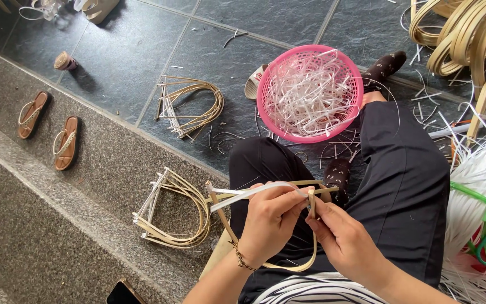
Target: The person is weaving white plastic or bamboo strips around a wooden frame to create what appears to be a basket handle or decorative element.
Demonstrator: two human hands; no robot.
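My left hand (270, 220) and my right hand (341, 236) meet over my lap on a bent bamboo loop frame (305, 264). The left hand pinches a white strip (237, 197) that runs across the frame's crossbar. The right hand's fingers grip the frame's short upright piece (312, 202) where the strip meets it. A thin bracelet sits on my left wrist. My legs are in black trousers.
A pink basket (271, 107) of white strip offcuts stands on the dark tile by my feet. Two piles of finished loop frames lie left, on the stone step (172, 217) and on the tile (189, 107). Sandals (49, 129) rest far left. White strip bundles (479, 186) and bamboo coils (468, 34) are right.
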